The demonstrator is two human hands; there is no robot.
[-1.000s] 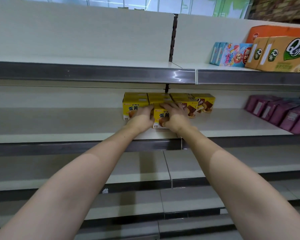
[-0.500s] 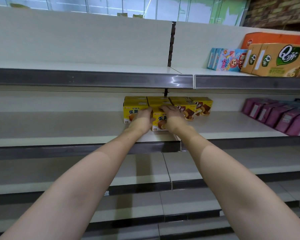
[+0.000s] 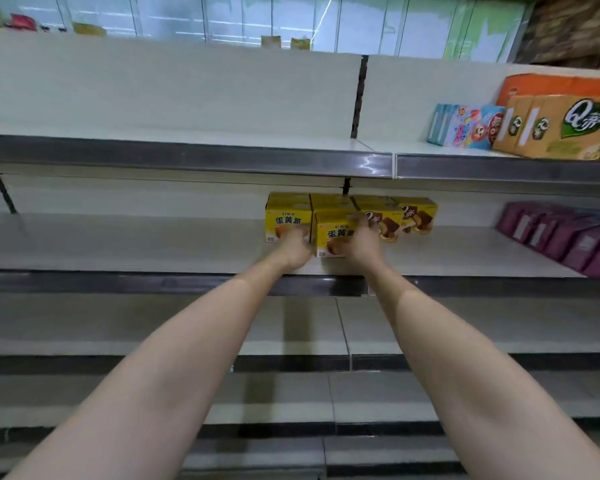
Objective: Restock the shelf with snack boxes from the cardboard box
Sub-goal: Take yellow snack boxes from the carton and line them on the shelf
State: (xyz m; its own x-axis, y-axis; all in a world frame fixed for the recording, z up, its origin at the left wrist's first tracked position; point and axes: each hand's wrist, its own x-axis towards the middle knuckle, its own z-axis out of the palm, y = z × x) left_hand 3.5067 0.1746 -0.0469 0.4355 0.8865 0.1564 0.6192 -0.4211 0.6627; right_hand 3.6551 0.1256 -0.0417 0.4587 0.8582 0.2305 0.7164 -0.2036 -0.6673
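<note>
Yellow snack box (image 3: pixel 333 233) upright on middle shelf (image 3: pixel 118 247), seemingly touching three matching boxes (image 3: pixel 378 216).

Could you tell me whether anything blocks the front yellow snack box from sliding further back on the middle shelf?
Yes. The front yellow cardboard snack box, held between the left hand and right hand, has another yellow box directly behind it, with more yellow boxes on either side.

- The light is soft and even, a little dim, with a cool tone.
- A small white glare sits on the metal shelf edge (image 3: pixel 369 165) of the upper shelf.
- Shadows lie under each shelf.
- The wide lens bends lines near the edges.
- The far top right corner is blurred.
</note>
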